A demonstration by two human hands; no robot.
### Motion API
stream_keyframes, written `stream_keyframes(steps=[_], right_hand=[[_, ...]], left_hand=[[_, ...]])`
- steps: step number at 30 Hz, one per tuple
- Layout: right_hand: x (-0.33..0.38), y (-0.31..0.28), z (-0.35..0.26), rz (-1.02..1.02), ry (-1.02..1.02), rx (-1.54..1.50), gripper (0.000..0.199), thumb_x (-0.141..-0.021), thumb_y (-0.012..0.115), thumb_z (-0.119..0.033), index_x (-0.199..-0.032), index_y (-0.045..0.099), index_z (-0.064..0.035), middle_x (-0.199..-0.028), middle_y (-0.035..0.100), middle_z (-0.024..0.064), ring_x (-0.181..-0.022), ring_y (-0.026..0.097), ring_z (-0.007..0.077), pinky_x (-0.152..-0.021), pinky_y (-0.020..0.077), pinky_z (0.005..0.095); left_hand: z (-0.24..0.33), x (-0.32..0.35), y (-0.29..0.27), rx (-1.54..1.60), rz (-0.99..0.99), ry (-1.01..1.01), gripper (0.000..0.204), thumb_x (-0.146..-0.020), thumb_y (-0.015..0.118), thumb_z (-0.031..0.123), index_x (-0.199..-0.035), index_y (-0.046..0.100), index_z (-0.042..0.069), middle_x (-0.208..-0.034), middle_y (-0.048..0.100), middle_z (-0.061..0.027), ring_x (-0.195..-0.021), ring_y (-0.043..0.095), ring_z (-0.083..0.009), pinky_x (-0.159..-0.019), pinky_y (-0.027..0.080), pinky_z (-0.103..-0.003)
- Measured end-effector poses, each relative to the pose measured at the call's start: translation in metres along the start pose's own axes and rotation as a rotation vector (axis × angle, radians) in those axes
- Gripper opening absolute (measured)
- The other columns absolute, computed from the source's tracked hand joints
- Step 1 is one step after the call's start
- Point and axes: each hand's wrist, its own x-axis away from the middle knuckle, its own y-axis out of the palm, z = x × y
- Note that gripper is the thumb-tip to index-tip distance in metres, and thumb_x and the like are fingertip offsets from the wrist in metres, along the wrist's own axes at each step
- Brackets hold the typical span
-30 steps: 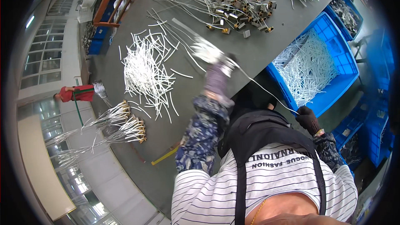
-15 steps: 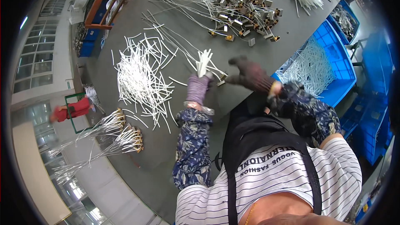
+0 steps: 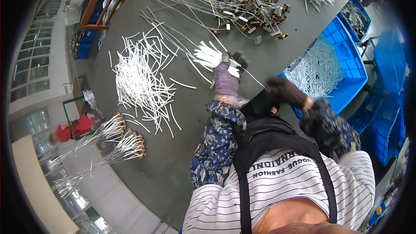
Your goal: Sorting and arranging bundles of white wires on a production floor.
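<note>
My left hand (image 3: 227, 80), in a purple-grey glove, is closed around a bundle of short white tubes (image 3: 207, 55) over the grey table. Long thin wires trail from the far side of the bundle toward the upper left. My right hand (image 3: 286, 92), in a dark glove, is blurred at the table's near edge. A thin white wire (image 3: 254, 79) runs taut from the bundle to its fingertips, which appear closed on the wire's end. Left of my left hand spreads a loose pile of white tubes (image 3: 141, 80).
Wires with metal and brass-coloured end pieces (image 3: 255, 11) lie heaped at the far side. Two tied wire bundles (image 3: 134, 143) rest at the left table edge. A blue crate (image 3: 353, 67) full of white strands stands at the right. A person in red (image 3: 78, 128) is beyond the table.
My left hand has moved right and tilted the tube bundle leftward. My right hand has drawn back right and toward me, and the wire now stretches between both hands.
</note>
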Motion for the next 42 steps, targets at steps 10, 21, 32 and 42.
stream_keyframes(steps=[10,21,32,42], right_hand=[[0.259,-0.009,0.066,0.363,0.997,-0.269,0.018,-0.078,0.067,-0.019,-0.074,0.057,-0.0058,-0.061,0.052,0.0026,-0.05,0.048,0.0112,-0.046,0.0391,0.0293],[0.256,-0.013,0.069,0.426,0.91,-0.267,0.015,-0.077,0.068,-0.016,-0.075,0.056,-0.0057,-0.06,0.05,0.0014,-0.05,0.048,0.0114,-0.045,0.0374,0.0288],[0.158,-0.002,0.021,0.255,0.701,-0.432,0.016,-0.079,0.066,-0.018,-0.078,0.056,-0.0056,-0.063,0.051,0.0018,-0.053,0.046,0.0099,-0.047,0.036,0.0263],[-0.031,0.013,-0.107,0.011,0.331,-0.217,0.067,-0.077,0.072,-0.033,-0.131,0.044,-0.0062,-0.113,0.059,0.0177,-0.085,0.062,0.0215,-0.077,0.0495,0.0366]], left_hand=[[0.057,-0.048,-0.002,-0.325,0.065,0.295,0.028,-0.09,0.061,0.031,-0.103,0.059,0.006,-0.097,0.066,-0.0114,-0.086,0.065,-0.027,-0.079,0.056,-0.047],[0.124,-0.026,0.04,-0.397,0.159,0.423,0.03,-0.09,0.061,0.029,-0.102,0.054,0.002,-0.088,0.065,-0.0147,-0.075,0.065,-0.0268,-0.066,0.059,-0.04],[0.016,0.046,0.003,-0.742,-0.051,-0.064,0.032,-0.093,0.053,0.032,-0.113,0.053,0.007,-0.094,0.058,-0.008,-0.085,0.058,-0.0184,-0.074,0.051,-0.033],[0.007,0.026,-0.014,-0.801,0.285,0.109,0.031,-0.079,0.072,0.021,-0.097,0.06,-0.001,-0.075,0.06,-0.0037,-0.062,0.055,-0.0125,-0.052,0.045,-0.029]])
